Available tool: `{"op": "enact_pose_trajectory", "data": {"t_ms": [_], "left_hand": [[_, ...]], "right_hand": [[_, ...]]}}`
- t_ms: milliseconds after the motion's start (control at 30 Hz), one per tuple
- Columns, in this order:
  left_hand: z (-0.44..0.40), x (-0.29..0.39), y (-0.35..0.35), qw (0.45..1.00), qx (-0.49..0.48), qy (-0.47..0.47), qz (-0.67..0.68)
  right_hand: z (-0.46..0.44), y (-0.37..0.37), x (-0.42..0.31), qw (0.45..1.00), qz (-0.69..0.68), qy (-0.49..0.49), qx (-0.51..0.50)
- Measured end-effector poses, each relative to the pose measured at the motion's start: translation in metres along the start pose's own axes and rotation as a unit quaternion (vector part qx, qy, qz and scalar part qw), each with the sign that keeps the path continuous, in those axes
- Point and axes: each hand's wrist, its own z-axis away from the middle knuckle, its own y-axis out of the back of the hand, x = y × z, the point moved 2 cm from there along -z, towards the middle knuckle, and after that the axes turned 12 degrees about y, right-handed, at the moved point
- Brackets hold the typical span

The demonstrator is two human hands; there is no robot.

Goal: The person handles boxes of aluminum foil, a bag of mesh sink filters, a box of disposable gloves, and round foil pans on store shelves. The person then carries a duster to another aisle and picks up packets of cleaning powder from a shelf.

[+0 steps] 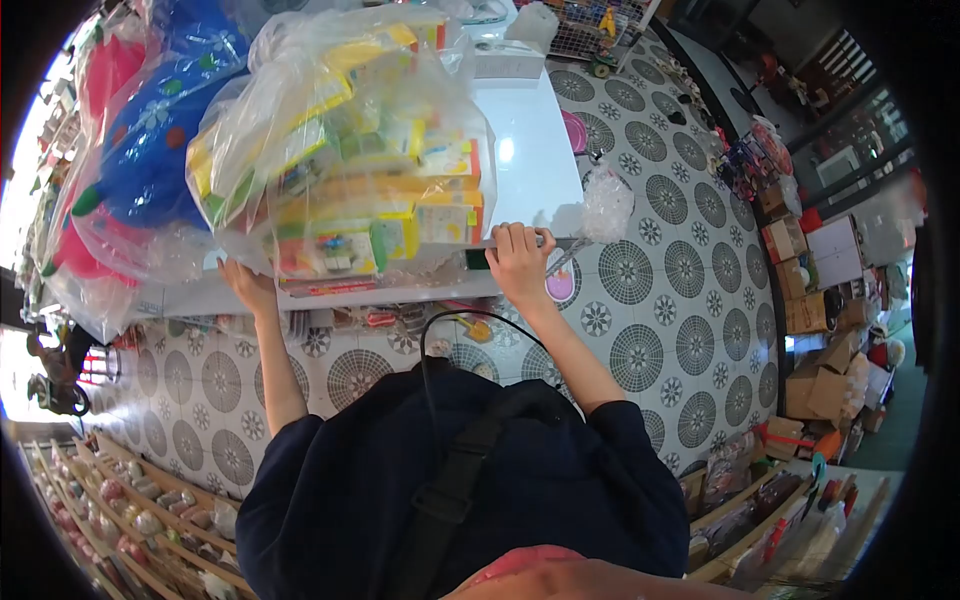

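Note:
A large clear plastic bag [340, 150] full of yellow-and-green boxes stands on the white table [525, 130] in front of me. My right hand [520, 262] is closed over the table's front edge, just right of the bag, with its fingers curled on top. Beside the bag's lower left corner, my left hand [248, 286] rests at the same edge, its fingers bent over it and partly covered by plastic. To the left lie blue and pink inflatable toys [160, 150] in clear wrapping.
A crumpled clear plastic bag [606, 205] hangs at the table's right corner. Pink items [560, 285] and a yellow toy [478, 328] are low by the table. Cardboard boxes [815, 385] line the right wall. Shelves of goods [150, 510] stand behind me on the left.

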Motion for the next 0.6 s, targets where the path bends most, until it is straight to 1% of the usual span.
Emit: {"op": "enact_pose_trajectory", "data": {"t_ms": [100,167,267,367,467,567,600], "left_hand": [[0.011,-0.011,-0.01,0.999,0.031,0.003,-0.017],[0.012,-0.01,-0.009,0.999,0.042,0.011,-0.015],[0.008,0.0,-0.012,0.999,0.041,0.033,0.004],[0.008,0.003,-0.017,0.998,0.042,0.039,0.006],[0.011,0.008,-0.017,0.998,0.047,0.04,0.001],[0.022,0.017,-0.014,0.997,0.052,0.048,-0.004],[0.026,0.021,-0.014,0.997,0.056,0.056,-0.003]], "right_hand": [[0.002,0.002,-0.003,1.0,-0.005,-0.01,-0.014],[-0.005,0.021,-0.004,1.0,-0.001,-0.009,-0.012],[0.006,0.057,0.012,0.984,-0.175,-0.026,-0.006],[0.038,0.098,0.023,0.968,-0.23,-0.097,0.014],[0.107,0.117,0.04,0.925,-0.245,-0.286,0.044],[0.171,0.142,0.069,0.878,-0.201,-0.43,0.066],[0.192,0.153,0.078,0.868,-0.185,-0.456,0.064]]}}
